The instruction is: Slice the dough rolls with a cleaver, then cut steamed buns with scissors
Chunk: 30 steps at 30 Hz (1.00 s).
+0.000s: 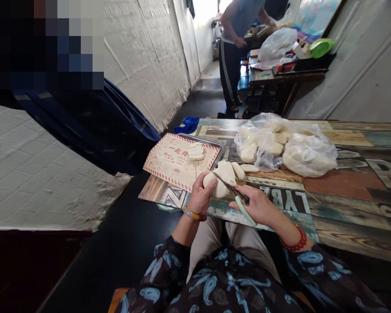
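Note:
My left hand (200, 198) is closed around a pale, flat round bun (219, 189) near the table's front edge. In my right hand (256, 203) is a pair of scissors (244, 210) with light green handles, fingers wrapped through them. The dark blades lie across the bun, and I cannot tell how deep they go. Just behind, several similar buns (237, 170) rest on the tabletop. To the left, a tray (219, 150) is lined with a printed paper sheet (161, 163), on which a white bun piece (195, 151) lies.
Clear plastic bags of buns (309, 154) sit at the back right of the patterned table (280, 200). A blue cloth (187, 125) lies at the back left edge. Beyond, a person (231, 56) stands by a cluttered second table (289, 77). Dark blue fabric (94, 126) hangs at left.

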{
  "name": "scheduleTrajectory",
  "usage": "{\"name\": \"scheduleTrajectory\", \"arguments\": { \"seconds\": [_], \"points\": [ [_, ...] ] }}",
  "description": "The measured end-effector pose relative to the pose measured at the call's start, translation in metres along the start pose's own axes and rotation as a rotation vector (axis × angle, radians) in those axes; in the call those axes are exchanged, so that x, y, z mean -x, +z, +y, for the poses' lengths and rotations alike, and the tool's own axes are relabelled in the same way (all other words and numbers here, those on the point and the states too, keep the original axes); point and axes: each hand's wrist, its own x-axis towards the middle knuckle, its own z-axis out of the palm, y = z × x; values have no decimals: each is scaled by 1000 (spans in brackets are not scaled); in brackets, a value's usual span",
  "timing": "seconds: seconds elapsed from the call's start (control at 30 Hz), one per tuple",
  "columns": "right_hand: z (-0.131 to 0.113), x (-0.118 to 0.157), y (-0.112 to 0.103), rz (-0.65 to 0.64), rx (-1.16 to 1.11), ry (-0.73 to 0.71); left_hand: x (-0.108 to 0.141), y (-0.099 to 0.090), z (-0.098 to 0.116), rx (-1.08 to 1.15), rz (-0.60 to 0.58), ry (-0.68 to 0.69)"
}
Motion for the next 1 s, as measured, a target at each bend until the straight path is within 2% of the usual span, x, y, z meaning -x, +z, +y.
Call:
{"name": "scheduleTrajectory", "arguments": {
  "seconds": [0.27,0.5,0.7,0.87,1.0],
  "points": [
    [7,-3,2,41,-87,24,-17,4,-3,-16,3,3],
    [17,-11,-5,-3,-132,-12,-32,13,-1,-71,8,-16],
    [22,-14,-3,-24,-177,45,-36,16,-4,-114,2,-12],
    [18,-6,-11,-54,-237,101,-32,6,-6,57,54,-34],
    [24,9,-30,31,-235,227,-20,-10,-2,198,92,-17]
  ]
}}
